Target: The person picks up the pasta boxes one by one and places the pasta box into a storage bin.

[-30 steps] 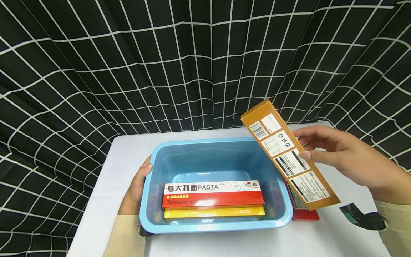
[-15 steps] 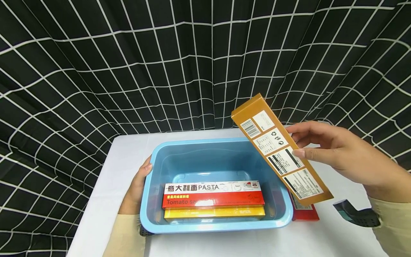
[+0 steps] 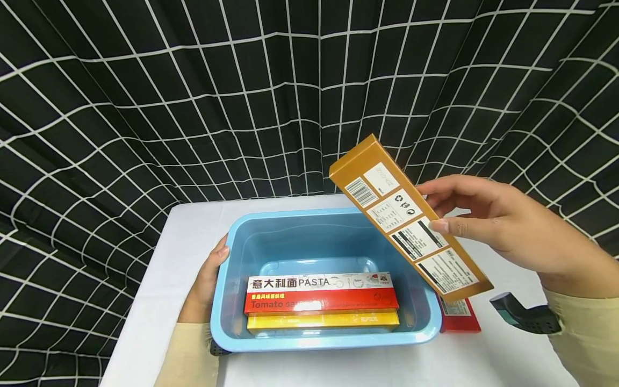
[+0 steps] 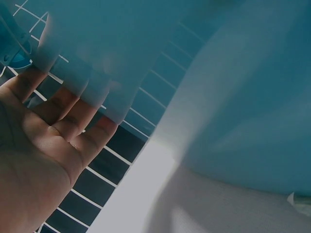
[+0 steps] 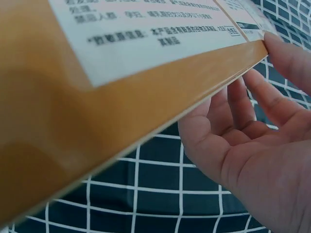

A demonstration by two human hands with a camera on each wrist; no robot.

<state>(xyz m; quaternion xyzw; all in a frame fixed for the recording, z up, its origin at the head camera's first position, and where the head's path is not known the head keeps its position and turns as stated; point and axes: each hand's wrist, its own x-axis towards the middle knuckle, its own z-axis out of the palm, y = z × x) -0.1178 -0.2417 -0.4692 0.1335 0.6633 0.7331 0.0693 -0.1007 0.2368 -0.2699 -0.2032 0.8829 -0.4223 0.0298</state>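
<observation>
In the head view my right hand (image 3: 483, 217) pinches a flat orange-brown box (image 3: 413, 228) along its long edge, thumb on the labelled face, other fingers behind. The box tilts over the right end of a light blue plastic bin (image 3: 326, 341), and the right wrist view shows its labelled orange face (image 5: 160, 87) close up. My left hand (image 3: 209, 274) grips the bin's left side; in the left wrist view its fingertips go behind the blue plastic. Inside the bin, a red and white pasta box (image 3: 321, 301) lies on a yellow box (image 3: 323, 321).
A red box (image 3: 459, 321) lies on the white tabletop (image 3: 377, 371), just right of the bin and partly hidden by the orange-brown box. A black curtain (image 3: 232, 97) with a white grid stands behind and around the table.
My right hand has moved left and slightly up with the orange-brown box, whose upper end is now farther over the bin. My left hand and the bin have stayed in place.
</observation>
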